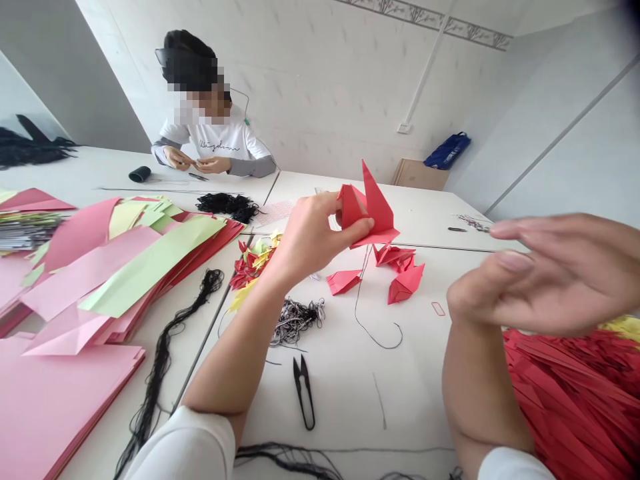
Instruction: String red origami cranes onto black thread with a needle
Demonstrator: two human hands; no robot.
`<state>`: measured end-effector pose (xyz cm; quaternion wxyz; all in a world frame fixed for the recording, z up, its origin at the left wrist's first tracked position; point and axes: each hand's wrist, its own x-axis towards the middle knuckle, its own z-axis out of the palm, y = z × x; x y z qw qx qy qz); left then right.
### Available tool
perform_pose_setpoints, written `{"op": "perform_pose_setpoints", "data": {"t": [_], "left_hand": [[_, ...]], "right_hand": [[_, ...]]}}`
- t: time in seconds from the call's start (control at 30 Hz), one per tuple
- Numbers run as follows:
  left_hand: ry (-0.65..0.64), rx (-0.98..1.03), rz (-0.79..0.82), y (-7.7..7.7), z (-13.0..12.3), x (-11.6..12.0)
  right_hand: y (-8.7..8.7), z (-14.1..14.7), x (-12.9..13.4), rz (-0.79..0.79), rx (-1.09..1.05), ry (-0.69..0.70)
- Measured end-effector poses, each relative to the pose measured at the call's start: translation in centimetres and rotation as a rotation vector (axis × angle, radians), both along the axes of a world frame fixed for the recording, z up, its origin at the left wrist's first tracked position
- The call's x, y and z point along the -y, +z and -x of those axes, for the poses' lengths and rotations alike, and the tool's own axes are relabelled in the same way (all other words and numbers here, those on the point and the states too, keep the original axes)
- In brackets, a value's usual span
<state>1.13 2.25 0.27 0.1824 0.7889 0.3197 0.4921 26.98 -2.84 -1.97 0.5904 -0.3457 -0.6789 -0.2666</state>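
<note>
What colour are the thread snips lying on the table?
The thread snips are black, and they show clearly in the head view.

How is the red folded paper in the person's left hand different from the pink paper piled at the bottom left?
The red origami piece is folded into sharp points, while the pink sheets lie flat. The red origami piece is a single item, while the pink sheets form a stack. The left hand holds the red origami piece in the air, while the pink sheets rest on the white table. Both are paper.
</note>
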Motion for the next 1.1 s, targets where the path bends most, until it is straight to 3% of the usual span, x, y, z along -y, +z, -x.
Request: {"op": "perform_pose_setpoints", "data": {"t": [0.03,0.1,0.2,0.3,0.4,0.5,0.6,0.7,0.77,0.83,0.9,1.0,1.1], "left_hand": [[0.017,-0.002,-0.006,0.0,0.1,-0.1],[0.041,0.000,-0.028,0.0,0.3,-0.3],[0.039,-0.001,-0.061,0.0,0.6,-0.5],[0.008,-0.001,-0.073,0.0,0.8,-0.5],[-0.012,-0.002,-0.079,-0.1,0.7,-0.3],[-0.006,-0.016,-0.083,-0.1,0.6,-0.2],[0.025,-0.047,-0.112,0.1,0.7,0.0],[0.039,-0.098,-0.165,0.3,0.9,0.2],[0.023,-0.135,-0.201,0.5,1.1,0.2],[0.003,-0.170,-0.220,0.5,1.3,0.2],[-0.014,-0.196,-0.228,0.5,1.4,0.0],[-0.028,-0.229,-0.238,0.4,1.6,-0.3],[-0.026,-0.249,-0.236,0.2,1.5,-0.5]], "right_hand": [[-0.1,1.0,-0.1,-0.129,0.013,0.007],[-0.3,3.7,0.1,-0.100,0.112,0.054],[-1.9,7.3,1.5,0.293,0.358,0.286],[-5.6,9.7,3.6,0.739,0.666,0.427],[-9.9,11.9,5.9,1.046,0.876,0.334],[-13.2,14.6,7.9,1.208,0.923,0.123],[-15.2,16.8,8.9,1.174,0.863,0.009],[-15.9,17.8,8.5,1.071,0.895,0.023],[-15.1,17.5,7.7,1.003,0.952,0.068],[-12.8,16.4,6.8,1.008,0.980,0.199],[-8.9,14.3,6.2,1.160,0.919,0.477],[-2.3,9.7,5.8,1.381,0.745,0.696],[2.0,5.5,5.6,1.215,0.461,0.679]]}}
